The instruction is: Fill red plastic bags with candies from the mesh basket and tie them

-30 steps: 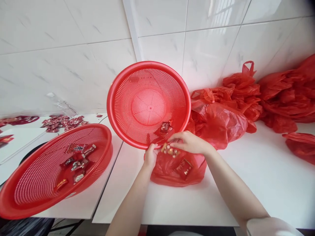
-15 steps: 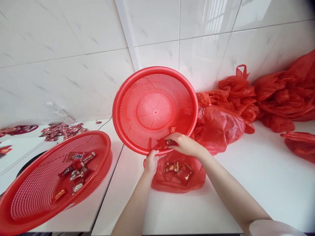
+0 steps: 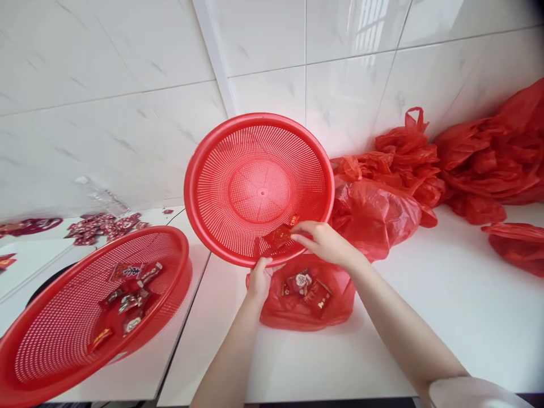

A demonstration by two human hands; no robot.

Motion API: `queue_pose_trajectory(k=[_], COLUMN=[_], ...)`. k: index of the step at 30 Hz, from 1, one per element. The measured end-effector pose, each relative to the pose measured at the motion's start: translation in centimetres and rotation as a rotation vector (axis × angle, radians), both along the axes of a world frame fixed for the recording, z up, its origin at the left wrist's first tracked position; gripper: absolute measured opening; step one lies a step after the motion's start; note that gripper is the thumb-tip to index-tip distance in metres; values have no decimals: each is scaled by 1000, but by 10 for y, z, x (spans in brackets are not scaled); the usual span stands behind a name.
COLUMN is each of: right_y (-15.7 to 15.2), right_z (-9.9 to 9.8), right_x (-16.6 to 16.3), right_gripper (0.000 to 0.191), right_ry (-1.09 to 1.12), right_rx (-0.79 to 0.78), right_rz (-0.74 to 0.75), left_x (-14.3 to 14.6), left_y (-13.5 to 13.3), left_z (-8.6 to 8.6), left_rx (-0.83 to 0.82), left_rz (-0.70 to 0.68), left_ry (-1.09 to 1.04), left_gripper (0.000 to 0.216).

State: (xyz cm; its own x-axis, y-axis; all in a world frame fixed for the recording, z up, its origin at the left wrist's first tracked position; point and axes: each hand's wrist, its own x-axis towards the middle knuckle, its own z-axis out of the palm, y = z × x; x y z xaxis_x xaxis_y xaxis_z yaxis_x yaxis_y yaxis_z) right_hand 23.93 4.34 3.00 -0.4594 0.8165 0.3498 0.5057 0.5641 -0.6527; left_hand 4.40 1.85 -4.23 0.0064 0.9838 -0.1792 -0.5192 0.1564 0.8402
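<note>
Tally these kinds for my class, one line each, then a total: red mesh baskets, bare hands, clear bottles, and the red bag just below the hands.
Red mesh baskets: 2, a right basket and a left basket
Bare hands: 2, left hand and right hand
Clear bottle: 1
Red bag below the hands: 1
Total: 6

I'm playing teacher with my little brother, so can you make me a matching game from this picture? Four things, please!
Things:
1. Left hand
2. Bottle
3. Right hand
4. Wall

Matches:
A. White and tiled
B. Thumb on the rim of the middle basket
C. See-through
D. Over the basket's inside, by a red packet

Pairs: 1-B, 2-C, 3-D, 4-A
</note>
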Motion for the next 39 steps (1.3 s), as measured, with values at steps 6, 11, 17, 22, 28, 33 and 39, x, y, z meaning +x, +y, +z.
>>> queue_pose_trajectory(k=[6,11,17,22,28,33,39], right_y=[6,7,7,4,-3,3,13], right_z=[-25,-17,-9,-3,5,-13,-36], right_x=[-18,-13,-8,3,2,-15,-15], right_gripper=[64,16,49,53,54,40,52], right_ry=[-255,-100,205,167,-63,-136,-358], right_rx=[126,113,-89,-172,-235,106,107], right_rz=[92,171,-101,-28,240,-149,-49], left_x=[7,-2,-12,-15,-12,-2,4], left_y=[-4,1,5,5,3,0,0], left_z=[-5,-2,1,4,5,-1,-11], left_rx=[4,-14,-26,-34,-53,-10,16], left_rz=[-15,-7,-11,-20,-15,29,59], left_ry=[-38,-43,-85,-85,-81,9,5], left_gripper=[27,24,31,30,30,22,20])
